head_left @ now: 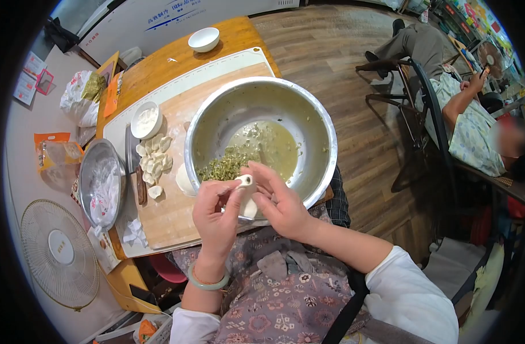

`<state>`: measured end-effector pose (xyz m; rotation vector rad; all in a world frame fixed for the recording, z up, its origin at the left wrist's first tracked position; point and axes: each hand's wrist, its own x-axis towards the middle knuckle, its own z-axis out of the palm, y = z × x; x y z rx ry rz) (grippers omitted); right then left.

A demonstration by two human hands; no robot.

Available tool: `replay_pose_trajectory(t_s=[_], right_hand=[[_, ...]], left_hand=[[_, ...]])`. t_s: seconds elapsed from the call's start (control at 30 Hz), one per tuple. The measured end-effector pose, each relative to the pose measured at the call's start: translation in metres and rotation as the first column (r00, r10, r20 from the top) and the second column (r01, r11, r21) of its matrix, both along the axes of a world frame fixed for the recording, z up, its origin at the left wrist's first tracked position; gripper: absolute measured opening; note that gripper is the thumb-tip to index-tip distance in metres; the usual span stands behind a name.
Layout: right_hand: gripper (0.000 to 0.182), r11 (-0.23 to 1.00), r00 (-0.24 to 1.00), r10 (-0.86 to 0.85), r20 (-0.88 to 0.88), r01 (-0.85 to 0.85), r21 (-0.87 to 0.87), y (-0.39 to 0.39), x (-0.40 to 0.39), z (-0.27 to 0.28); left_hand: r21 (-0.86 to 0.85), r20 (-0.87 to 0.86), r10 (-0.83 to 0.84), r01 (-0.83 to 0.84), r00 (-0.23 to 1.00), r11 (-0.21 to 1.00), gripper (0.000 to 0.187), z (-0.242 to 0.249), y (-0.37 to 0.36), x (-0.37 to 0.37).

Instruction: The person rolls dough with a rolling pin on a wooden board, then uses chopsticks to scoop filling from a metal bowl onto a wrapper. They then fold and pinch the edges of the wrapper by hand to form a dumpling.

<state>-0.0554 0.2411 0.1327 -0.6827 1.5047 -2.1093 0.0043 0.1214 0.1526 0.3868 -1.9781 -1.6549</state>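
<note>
My left hand (216, 209) pinches the edge of a small white dumpling (246, 180), which has a small dark opening on top. Around its other side, the fingers of my right hand (281, 203) close on the same dumpling. Both hands are over the near rim of a large metal basin (325, 137). Chopped green filling (228, 163) is heaped at the basin's left, with greenish liquid beside it. A pale piece below the dumpling is partly hidden by my hands. Left of the basin, several flattened dough pieces (152, 160) lie on a floured wooden board (173, 223).
A knife (141, 184) lies beside the dough pieces, below a bowl of flour (146, 120). A metal bowl with a plastic bag (105, 186) sits at the left edge. A white bowl (204, 40) stands at the far end. Another person sits at right.
</note>
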Motion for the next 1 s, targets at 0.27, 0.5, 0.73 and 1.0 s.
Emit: replay_pose_trajectory(t_s=[0.27,0.5,0.73,1.0], right_hand=[[0.047,0.965,0.83,0.06,-0.554,0.094,0.244,0.007,-0.007,0.0],[0.052,0.978,0.979,0.202,0.03,-0.204,0.047,0.006,-0.007,-0.002],[0.049,0.944,0.912,0.312,0.268,-0.329,0.021,0.013,-0.009,-0.004],[0.052,0.972,0.87,0.232,0.435,-0.186,-0.145,0.012,-0.007,0.008]], left_hand=[[-0.376,-0.005,-0.035,0.031,0.999,0.926,0.018,-0.001,-0.004,0.0],[-0.33,0.083,-0.091,0.113,0.992,0.937,0.016,0.011,-0.008,-0.001],[-0.479,0.037,-0.09,0.097,0.995,0.872,0.024,0.016,0.0,-0.015],[-0.148,0.024,-0.252,0.253,0.967,0.956,0.028,0.005,0.0,-0.015]])
